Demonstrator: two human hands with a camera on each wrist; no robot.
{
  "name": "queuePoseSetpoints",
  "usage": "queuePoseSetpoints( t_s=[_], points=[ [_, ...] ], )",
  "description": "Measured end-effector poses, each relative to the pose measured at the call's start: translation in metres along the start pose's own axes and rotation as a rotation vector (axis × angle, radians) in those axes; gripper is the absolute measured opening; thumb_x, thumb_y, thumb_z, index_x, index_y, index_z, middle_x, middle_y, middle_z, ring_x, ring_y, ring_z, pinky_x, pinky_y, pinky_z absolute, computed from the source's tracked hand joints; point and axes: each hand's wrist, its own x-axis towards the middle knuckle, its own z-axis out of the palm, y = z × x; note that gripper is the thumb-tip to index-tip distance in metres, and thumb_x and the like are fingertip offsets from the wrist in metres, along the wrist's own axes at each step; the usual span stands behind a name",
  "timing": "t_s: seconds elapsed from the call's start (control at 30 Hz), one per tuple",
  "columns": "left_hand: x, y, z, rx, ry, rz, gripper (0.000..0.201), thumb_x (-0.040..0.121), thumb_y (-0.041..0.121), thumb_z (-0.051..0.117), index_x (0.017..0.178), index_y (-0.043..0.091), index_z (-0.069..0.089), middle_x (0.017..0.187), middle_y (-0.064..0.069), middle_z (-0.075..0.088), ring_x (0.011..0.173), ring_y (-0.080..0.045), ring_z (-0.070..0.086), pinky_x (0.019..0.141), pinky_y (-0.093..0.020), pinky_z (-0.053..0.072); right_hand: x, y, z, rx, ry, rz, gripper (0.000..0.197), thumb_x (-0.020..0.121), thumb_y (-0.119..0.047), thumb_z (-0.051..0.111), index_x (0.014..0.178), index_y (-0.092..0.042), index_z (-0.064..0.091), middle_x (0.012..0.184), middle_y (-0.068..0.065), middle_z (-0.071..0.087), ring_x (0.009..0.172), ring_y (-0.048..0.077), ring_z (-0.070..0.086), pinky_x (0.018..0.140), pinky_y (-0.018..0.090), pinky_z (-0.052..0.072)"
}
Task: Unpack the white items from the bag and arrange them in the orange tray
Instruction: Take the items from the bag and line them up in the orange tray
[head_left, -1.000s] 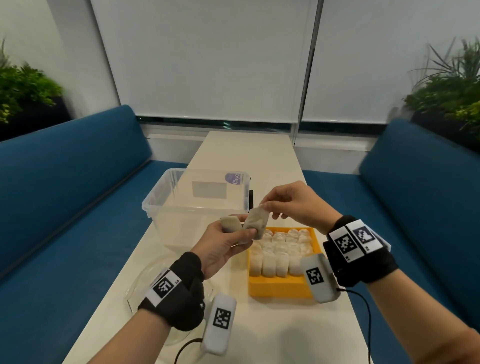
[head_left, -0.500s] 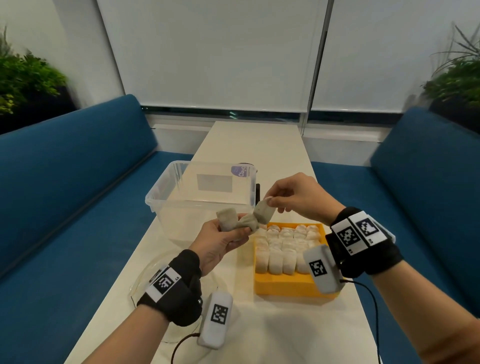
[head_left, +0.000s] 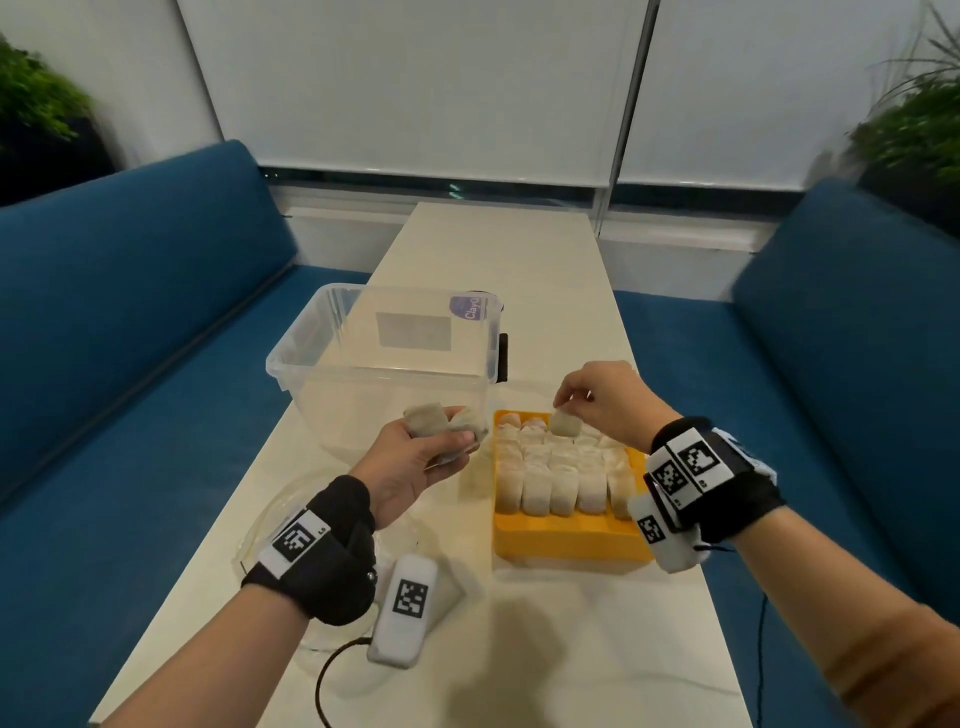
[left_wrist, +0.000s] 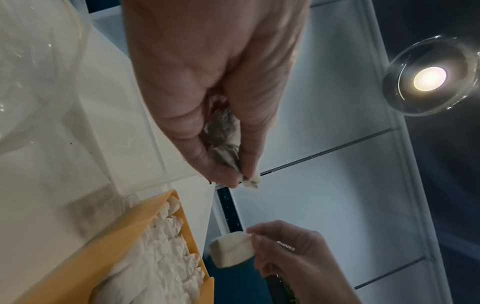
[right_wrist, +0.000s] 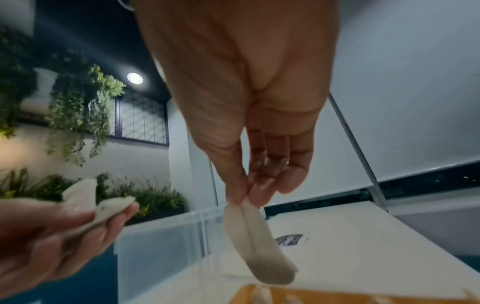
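Observation:
The orange tray sits on the table right of centre, with rows of white packets standing in it. My right hand pinches one white packet by its top edge, just above the tray's far rows; the same packet hangs from thumb and finger in the right wrist view. My left hand is held left of the tray and grips a small bunch of white packets, also seen squeezed between fingers and palm. No bag is clearly visible.
An empty clear plastic bin stands behind my left hand, close to the tray's far left corner. A clear round lid or dish lies on the table under my left wrist. Blue benches flank the narrow table.
My right hand has pulled one packet away from the bunch in my left hand and carried it right and down over the tray. The left hand has stayed about where it was.

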Motion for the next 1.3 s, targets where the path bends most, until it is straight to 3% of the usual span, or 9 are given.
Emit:
queuePoseSetpoints(
  t_s=[0.1, 0.23, 0.33, 0.57, 0.77, 0.93, 1.07, 1.2, 1.3],
  points=[
    [-0.001, -0.001, -0.003, -0.004, 0.009, -0.001, 0.031, 0.083, -0.006, 0.065, 0.111, 0.007, 0.064, 0.098, -0.01, 0.07, 0.089, -0.016, 0.069, 0.069, -0.021, 0.057, -0.004, 0.001, 0.019, 0.022, -0.092, -0.012, 0.014, 0.089, -0.012, 0.06, 0.096, -0.011, 0.072, 0.097, 0.004, 0.067, 0.078, 0.011, 0.053, 0.073, 0.02, 0.04],
    [-0.003, 0.0, -0.011, -0.013, 0.023, 0.0, 0.032, 0.083, -0.006, 0.065, 0.112, 0.007, 0.064, 0.102, -0.011, 0.069, 0.093, -0.017, 0.067, 0.069, -0.02, 0.057, -0.003, -0.009, 0.048, 0.024, -0.336, -0.042, 0.011, 0.086, -0.01, 0.063, 0.091, -0.009, 0.072, 0.083, -0.002, 0.063, 0.061, 0.004, 0.053, 0.059, 0.015, 0.043],
    [-0.005, -0.001, -0.016, -0.021, 0.033, -0.005, 0.032, 0.083, -0.005, 0.065, 0.113, 0.006, 0.063, 0.104, -0.012, 0.068, 0.095, -0.018, 0.067, 0.07, -0.02, 0.057, 0.008, -0.016, 0.072, 0.041, -0.428, -0.051, 0.01, 0.086, -0.007, 0.063, 0.09, -0.006, 0.072, 0.085, 0.007, 0.069, 0.058, 0.008, 0.057, 0.06, 0.018, 0.047],
    [-0.015, -0.005, -0.023, -0.035, 0.067, -0.025, 0.029, 0.083, -0.005, 0.065, 0.109, 0.006, 0.064, 0.102, -0.011, 0.069, 0.093, -0.018, 0.067, 0.07, -0.022, 0.057, 0.047, -0.007, 0.099, -0.071, -0.334, 0.024, 0.011, 0.084, -0.01, 0.064, 0.088, -0.012, 0.073, 0.102, 0.012, 0.066, 0.094, 0.028, 0.061, 0.084, 0.037, 0.054],
    [-0.021, -0.008, -0.023, -0.07, 0.055, -0.051, 0.03, 0.084, -0.003, 0.065, 0.114, 0.004, 0.063, 0.1, -0.011, 0.069, 0.089, -0.016, 0.069, 0.069, -0.021, 0.056, 0.043, -0.005, 0.088, -0.011, -0.294, 0.036, 0.015, 0.087, -0.007, 0.059, 0.096, -0.007, 0.072, 0.1, 0.008, 0.064, 0.092, 0.025, 0.062, 0.082, 0.03, 0.052],
    [-0.022, -0.008, -0.014, -0.109, 0.071, -0.07, 0.028, 0.092, 0.013, 0.061, 0.116, 0.001, 0.062, 0.11, -0.014, 0.067, 0.096, -0.019, 0.066, 0.072, -0.023, 0.059, 0.025, -0.014, 0.053, 0.139, -0.104, -0.012, 0.014, 0.089, -0.012, 0.059, 0.094, -0.009, 0.072, 0.093, 0.008, 0.069, 0.073, 0.013, 0.056, 0.075, 0.024, 0.049],
    [-0.023, -0.005, -0.005, -0.125, 0.068, -0.086, 0.036, 0.095, 0.021, 0.058, 0.123, -0.002, 0.059, 0.121, -0.017, 0.065, 0.102, -0.022, 0.065, 0.075, -0.026, 0.06, 0.0, -0.037, 0.037, 0.399, -0.046, -0.028, 0.021, 0.095, -0.028, 0.054, 0.092, -0.013, 0.069, 0.079, 0.0, 0.07, 0.06, 0.01, 0.064, 0.058, 0.01, 0.045],
    [-0.025, -0.003, 0.004, -0.023, 0.021, -0.082, 0.03, 0.099, 0.016, 0.051, 0.123, 0.002, 0.061, 0.12, -0.017, 0.066, 0.107, -0.022, 0.065, 0.075, -0.024, 0.058, -0.017, -0.055, 0.041, 0.482, -0.059, -0.057, 0.026, 0.091, -0.04, 0.057, 0.098, -0.018, 0.068, 0.078, -0.003, 0.072, 0.061, 0.007, 0.067, 0.061, 0.018, 0.049],
    [-0.026, -0.001, 0.007, 0.012, 0.018, -0.054, 0.028, 0.099, 0.013, 0.049, 0.121, 0.001, 0.062, 0.118, -0.017, 0.066, 0.105, -0.022, 0.066, 0.078, -0.026, 0.059, -0.022, -0.056, 0.046, 0.621, -0.011, -0.03, 0.013, 0.085, -0.023, 0.067, 0.091, -0.012, 0.068, 0.074, 0.004, 0.072, 0.059, 0.009, 0.067, 0.056, 0.019, 0.049]
  ],
)
